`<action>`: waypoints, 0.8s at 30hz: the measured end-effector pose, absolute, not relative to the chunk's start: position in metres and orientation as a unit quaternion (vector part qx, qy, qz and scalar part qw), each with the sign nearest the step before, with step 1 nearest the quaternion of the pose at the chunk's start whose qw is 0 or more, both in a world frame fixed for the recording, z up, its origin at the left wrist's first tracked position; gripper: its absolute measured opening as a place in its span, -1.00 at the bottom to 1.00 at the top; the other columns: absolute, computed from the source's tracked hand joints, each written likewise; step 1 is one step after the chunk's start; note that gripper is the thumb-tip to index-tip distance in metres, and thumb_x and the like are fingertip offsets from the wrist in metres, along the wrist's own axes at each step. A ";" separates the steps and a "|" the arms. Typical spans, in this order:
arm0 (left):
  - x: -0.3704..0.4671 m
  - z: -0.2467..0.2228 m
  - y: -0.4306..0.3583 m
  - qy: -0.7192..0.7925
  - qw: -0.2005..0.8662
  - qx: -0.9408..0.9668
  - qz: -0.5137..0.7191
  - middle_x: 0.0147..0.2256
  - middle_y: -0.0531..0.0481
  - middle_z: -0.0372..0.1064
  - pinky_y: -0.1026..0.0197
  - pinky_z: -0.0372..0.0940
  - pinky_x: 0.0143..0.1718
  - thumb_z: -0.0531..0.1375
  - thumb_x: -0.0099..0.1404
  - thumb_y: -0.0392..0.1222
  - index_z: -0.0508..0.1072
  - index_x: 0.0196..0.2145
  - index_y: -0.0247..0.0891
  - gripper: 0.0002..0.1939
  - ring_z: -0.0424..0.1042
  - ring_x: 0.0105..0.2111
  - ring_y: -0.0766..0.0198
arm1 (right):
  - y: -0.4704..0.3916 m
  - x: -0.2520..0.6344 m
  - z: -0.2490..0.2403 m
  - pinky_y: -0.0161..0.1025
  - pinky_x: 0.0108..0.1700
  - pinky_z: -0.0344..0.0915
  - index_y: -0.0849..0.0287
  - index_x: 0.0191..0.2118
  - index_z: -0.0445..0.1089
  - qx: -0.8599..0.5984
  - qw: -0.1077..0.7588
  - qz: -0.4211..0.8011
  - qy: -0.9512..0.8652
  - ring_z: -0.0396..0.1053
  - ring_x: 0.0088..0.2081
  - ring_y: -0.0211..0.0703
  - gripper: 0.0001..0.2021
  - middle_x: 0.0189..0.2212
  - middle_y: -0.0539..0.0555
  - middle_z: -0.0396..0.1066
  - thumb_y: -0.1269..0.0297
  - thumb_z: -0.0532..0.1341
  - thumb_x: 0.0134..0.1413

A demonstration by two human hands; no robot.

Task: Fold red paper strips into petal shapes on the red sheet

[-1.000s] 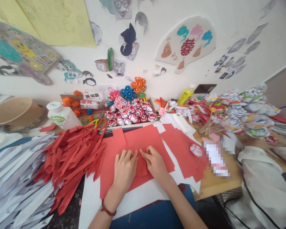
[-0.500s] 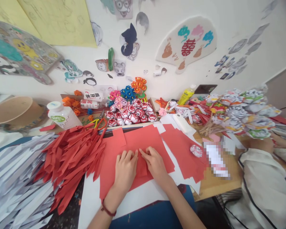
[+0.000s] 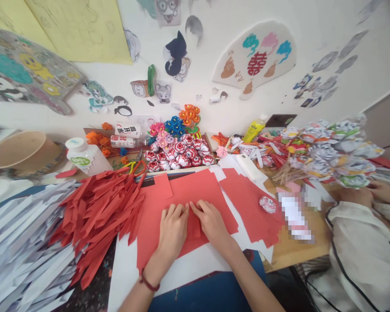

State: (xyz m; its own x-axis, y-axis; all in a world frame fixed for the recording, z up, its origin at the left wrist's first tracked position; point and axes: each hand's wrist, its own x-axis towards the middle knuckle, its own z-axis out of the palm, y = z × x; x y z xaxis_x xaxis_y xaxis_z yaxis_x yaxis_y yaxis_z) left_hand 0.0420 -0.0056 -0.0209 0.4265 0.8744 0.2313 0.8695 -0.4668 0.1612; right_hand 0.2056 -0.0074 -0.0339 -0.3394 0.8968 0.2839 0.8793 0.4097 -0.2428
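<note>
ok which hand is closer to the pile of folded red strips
Left. The left hand is on the red paper, right of the folded red strips; the right hand is beyond it, farther right.

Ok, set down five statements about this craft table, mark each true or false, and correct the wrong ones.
1. The left hand and the right hand are both at the small red sheet. True.
2. The dark red bracelet is on the right wrist. False: the bracelet is on the left wrist.
3. The folded red strips lie between the white strips and the left hand. True.
4. The lone red-and-white paper flower lies on the white strips. False: the flower lies on the red paper at the right.
5. The fan with the red character is mounted on the wall. True.
</note>
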 end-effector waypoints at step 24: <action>0.060 -0.037 -0.012 0.401 -0.157 0.897 0.098 -0.01 -0.30 0.41 0.04 0.27 -0.13 0.00 0.27 -0.52 0.47 0.03 -0.41 -0.56 0.33 0.00 0.04 | -0.011 0.205 -0.012 -0.09 -0.16 0.29 0.20 0.14 0.35 -0.564 0.091 0.022 -0.821 0.34 -0.18 -0.02 -0.47 -0.20 0.17 0.42 0.67 0.06 0.05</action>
State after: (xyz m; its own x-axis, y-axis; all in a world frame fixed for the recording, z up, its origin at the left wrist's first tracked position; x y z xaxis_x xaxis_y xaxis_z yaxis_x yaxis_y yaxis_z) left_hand 0.0600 -0.0124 -0.0372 0.6591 0.6888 0.3018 0.7504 -0.6292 -0.2027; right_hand 0.2054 -0.0108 -0.0124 -0.3482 0.9291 0.1242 0.9211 0.3638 -0.1390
